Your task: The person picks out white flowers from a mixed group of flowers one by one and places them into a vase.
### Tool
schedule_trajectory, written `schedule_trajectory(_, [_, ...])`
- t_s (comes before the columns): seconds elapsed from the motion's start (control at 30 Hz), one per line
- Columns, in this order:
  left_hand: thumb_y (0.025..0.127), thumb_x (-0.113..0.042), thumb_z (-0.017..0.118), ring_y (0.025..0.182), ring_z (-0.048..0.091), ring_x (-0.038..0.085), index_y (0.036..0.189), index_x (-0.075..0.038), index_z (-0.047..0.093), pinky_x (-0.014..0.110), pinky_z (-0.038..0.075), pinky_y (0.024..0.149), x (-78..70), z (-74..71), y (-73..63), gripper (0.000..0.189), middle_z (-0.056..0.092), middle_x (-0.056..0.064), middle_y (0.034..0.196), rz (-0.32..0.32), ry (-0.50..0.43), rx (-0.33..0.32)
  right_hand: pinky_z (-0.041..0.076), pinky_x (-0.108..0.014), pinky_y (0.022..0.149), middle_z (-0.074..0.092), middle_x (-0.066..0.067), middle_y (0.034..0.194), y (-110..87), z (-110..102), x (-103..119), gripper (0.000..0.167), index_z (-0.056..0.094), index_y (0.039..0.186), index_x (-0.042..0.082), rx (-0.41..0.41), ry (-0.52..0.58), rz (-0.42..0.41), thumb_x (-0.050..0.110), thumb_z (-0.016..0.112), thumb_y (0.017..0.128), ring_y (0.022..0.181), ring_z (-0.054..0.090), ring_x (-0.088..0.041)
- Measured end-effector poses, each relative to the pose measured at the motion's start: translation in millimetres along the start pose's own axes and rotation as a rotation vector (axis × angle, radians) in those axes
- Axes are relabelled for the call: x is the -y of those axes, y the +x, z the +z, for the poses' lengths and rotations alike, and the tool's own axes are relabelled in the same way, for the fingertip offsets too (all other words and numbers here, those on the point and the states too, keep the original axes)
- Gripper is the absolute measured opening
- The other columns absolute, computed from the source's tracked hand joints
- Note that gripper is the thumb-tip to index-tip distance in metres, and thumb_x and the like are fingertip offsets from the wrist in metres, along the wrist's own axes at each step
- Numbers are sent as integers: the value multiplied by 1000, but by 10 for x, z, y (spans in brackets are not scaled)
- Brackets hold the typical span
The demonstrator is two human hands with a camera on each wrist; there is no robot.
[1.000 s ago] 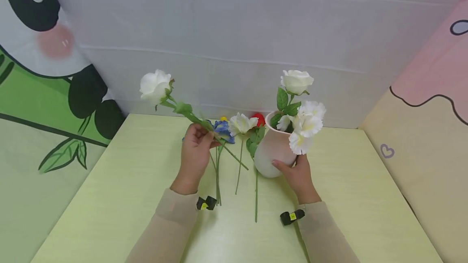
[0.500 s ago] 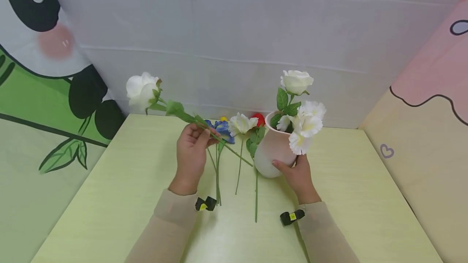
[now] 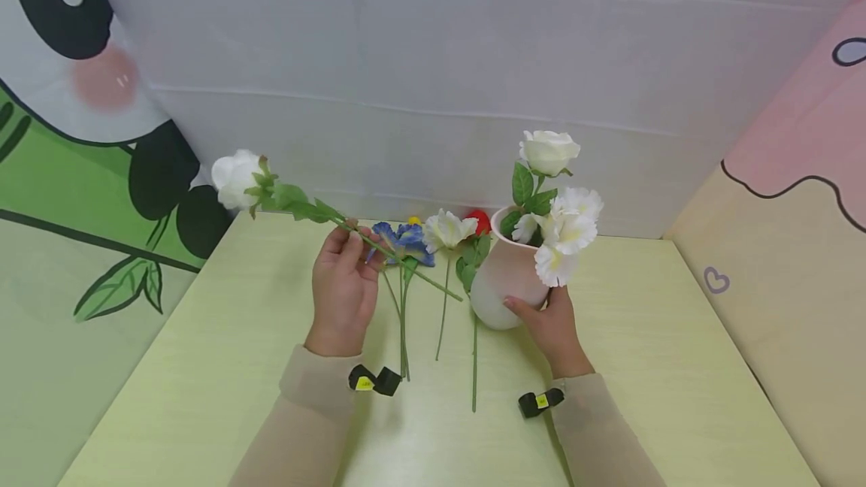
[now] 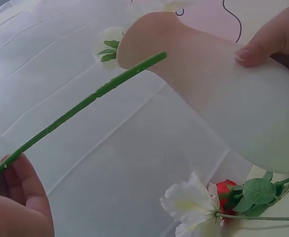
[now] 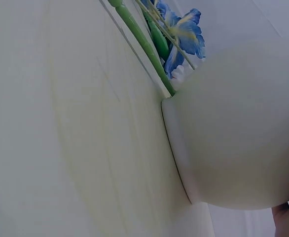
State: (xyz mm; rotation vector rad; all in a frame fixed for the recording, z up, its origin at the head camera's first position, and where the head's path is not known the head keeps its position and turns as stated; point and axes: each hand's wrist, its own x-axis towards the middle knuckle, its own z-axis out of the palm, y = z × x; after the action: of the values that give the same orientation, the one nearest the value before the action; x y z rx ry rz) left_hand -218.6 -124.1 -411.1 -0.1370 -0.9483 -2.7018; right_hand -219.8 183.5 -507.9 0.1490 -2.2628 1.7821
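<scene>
My left hand [image 3: 343, 288] pinches the green stem of a white rose [image 3: 237, 177] between thumb and fingers. The bloom points to the left, and the bare stem [image 4: 85, 101] runs out to the right, its cut end overlapping the vase in the left wrist view. A pale pink and white vase [image 3: 501, 291] is gripped low on its side by my right hand [image 3: 558, 333], thumb in front; the other fingers are mostly hidden behind it. Out of the vase's mouth rise another white rose [image 3: 549, 152] with green leaves and a ruffled white flower [image 3: 571, 224].
Between the hands lie blue irises [image 3: 406, 240], a loose white flower [image 3: 448, 230] and a red flower [image 3: 479, 219] with a long stem, all on the pale yellow table [image 3: 203, 367]. A bit of yellow shows behind the irises. White cloth [image 3: 406, 58] hangs along the back edge.
My left hand has shifted left and turned, swinging the held rose's bloom left and down so the stem lies flatter. The right hand and vase have stayed still.
</scene>
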Motion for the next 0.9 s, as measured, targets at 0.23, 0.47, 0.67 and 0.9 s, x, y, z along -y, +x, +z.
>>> schedule_trajectory(0.23, [105, 4, 51, 90, 62, 20, 106, -5, 62, 30, 58, 83, -36, -7, 15, 14, 60, 8, 98, -8, -164, -8, 33, -49, 118, 46, -9, 150, 4, 2, -9, 89, 33, 156, 12, -5, 18, -8, 15, 87, 85, 138, 44, -27])
schedule_trajectory(0.47, [104, 7, 50, 91, 60, 20, 114, -4, 63, 30, 56, 86, -33, -4, 13, 20, 59, 7, 98, -44, -196, 2, 31, -52, 120, 46, -8, 151, 6, -1, -24, 90, 33, 156, 14, -4, 2, -2, 19, 88, 85, 139, 43, -28])
schedule_trajectory(0.67, [105, 2, 54, 90, 62, 19, 113, -5, 64, 31, 57, 87, -17, 32, -9, 14, 61, 7, 97, -24, -182, 27, 30, -53, 120, 45, -8, 151, 4, 4, -18, 91, 31, 157, 14, -3, -13, -3, 21, 88, 85, 140, 42, -28])
schedule_trajectory(0.9, [105, 1, 56, 87, 67, 24, 109, -3, 65, 31, 60, 81, 38, 90, -47, 11, 65, 11, 94, 49, -90, 27, 31, -53, 120, 45, -10, 151, 7, 0, -31, 91, 32, 157, 13, -6, -19, -7, 20, 88, 85, 140, 43, -29])
